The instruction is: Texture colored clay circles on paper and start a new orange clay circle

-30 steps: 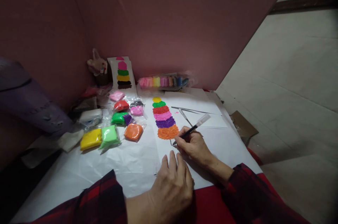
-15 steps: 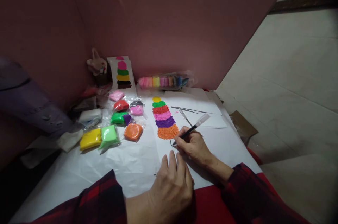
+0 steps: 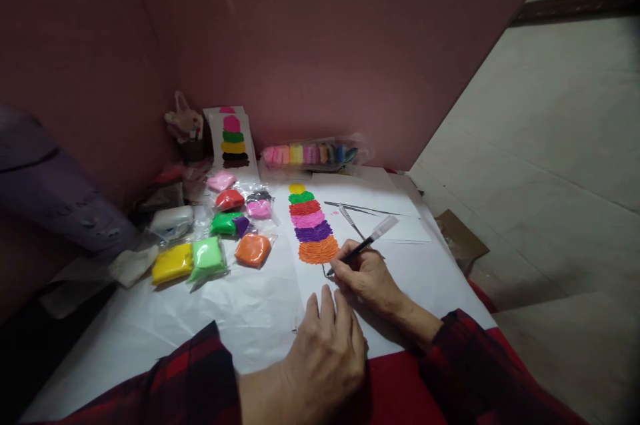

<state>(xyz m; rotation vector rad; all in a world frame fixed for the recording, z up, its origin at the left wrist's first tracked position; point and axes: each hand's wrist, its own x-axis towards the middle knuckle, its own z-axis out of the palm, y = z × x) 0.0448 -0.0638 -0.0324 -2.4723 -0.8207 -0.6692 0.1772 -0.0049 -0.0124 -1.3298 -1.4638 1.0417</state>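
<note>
Pink wall point(image 3: 325, 45); clay packets point(image 3: 253, 249) left, tweezers point(image 3: 350, 221) beyond. My right hand point(image 3: 367, 278) grips pen point(image 3: 365, 245); left hand point(image 3: 325, 358) flat, unclenched, on paper point(image 3: 240, 318)

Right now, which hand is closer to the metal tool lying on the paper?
Right. The right hand, holding a pen, sits just short of the metal tool; the left hand lies flat farther back, nearer the person.

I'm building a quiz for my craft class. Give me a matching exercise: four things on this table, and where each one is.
1 pen; 2 left hand; 3 orange clay bag; 4 tweezers
a left of the clay picture; b gripped by the right hand; c loose beyond the right hand; d palm down, nearest the camera
Pairs: 1-b, 2-d, 3-a, 4-c
</note>
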